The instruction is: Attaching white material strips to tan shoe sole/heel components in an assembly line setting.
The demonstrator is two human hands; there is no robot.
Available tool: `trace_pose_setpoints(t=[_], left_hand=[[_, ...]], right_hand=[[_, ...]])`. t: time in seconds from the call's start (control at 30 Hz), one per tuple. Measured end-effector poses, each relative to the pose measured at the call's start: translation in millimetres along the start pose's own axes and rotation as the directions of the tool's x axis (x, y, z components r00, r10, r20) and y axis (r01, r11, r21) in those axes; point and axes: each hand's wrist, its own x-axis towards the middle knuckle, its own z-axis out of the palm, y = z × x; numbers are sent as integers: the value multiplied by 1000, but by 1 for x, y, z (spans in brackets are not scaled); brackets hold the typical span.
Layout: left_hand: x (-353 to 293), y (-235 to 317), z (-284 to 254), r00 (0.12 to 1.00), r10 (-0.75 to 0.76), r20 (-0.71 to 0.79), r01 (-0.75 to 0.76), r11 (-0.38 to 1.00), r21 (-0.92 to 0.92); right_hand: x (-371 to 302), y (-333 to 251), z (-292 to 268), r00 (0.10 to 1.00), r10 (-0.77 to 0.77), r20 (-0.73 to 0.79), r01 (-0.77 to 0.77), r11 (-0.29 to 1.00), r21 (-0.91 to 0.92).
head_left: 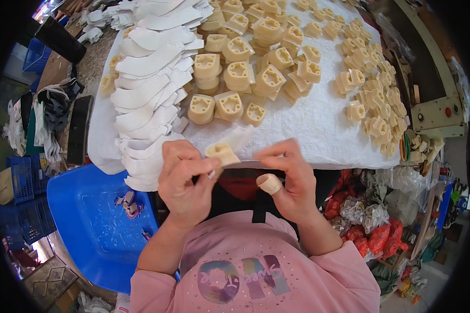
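Observation:
My left hand [187,185] pinches a small cream moulded piece [223,155] with a hollow in its top, over the table's front edge. A white, blurred flap [238,136] stretches from behind that piece; whether it is joined to it I cannot tell. To the right, my right hand [296,182] is open and smeared by motion, apart from the piece. A tan cover [269,183] wraps its thumb. Thicker cream blocks [228,106] with holes in their tops stand in stacks just beyond. Overlapping curved white sheets [143,96] run in a column at the left.
A white cloth [318,130] covers the table. Smaller cream pieces [373,99] are heaped along its right side. A blue plastic tub [96,224] stands at the lower left, with small purple wrappers inside. Red and clear plastic bags [376,235] lie at the right, below a machine's control box [437,116].

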Motion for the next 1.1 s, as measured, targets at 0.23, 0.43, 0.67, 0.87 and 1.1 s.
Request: trace_pose_setpoints(t=[0.23,0.43,0.67,0.87,1.1], left_hand=[[-11,19,14,988,71,134,-27,952,-304],[-16,14,19,954,251,166,-247,968,-43],[-10,22,22,896,336,290,-404,887,223],[-12,18,19,898,216,383,-334,903,272],[-18,11,19,937,69,341,66,927,-369]], right_hand=[[-27,1,14,832,550,72,-418,537,733],[-32,-1,3,861,499,98,-420,590,690],[-27,-7,5,903,421,82,-403,769,496],[-16,-2,-7,902,377,210,-416,889,192],[-5,24,-24,762,427,487,-646,555,524]])
